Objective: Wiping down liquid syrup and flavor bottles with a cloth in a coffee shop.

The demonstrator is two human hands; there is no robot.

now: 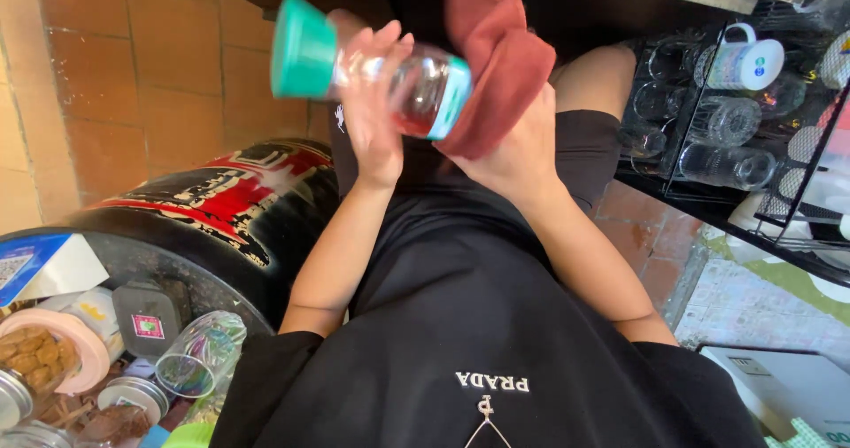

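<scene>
1. Head view, the work in hand: a clear glass bottle (416,85) with a teal cap (303,45) and a teal band at its other end is held sideways in front of the person's black shirt (460,324), with a dark red cloth (496,67) against its banded end.
2. Progress, as a judgement: the wiping looks to be under way. The cloth covers only the bottle's banded end, and the body and cap are bare. A reddish patch shows low in the glass; it may be the cloth seen through it or something inside.
3. The left hand (372,103) is closed around the bottle's middle, fingers spread over the glass, forearm rising from the shirt.
4. The right hand (518,147) grips the cloth, bunched and pressed to the bottle, wrist bent inward.
5. Surroundings, relative to the bottle: below and left, a black and red drum (221,191) with a lying glass jar (202,352) and a tub of biscuits (44,351) beside it; to the right, a black wire rack (708,196) of upturned glasses (726,120) and a white mug (748,63).
</scene>
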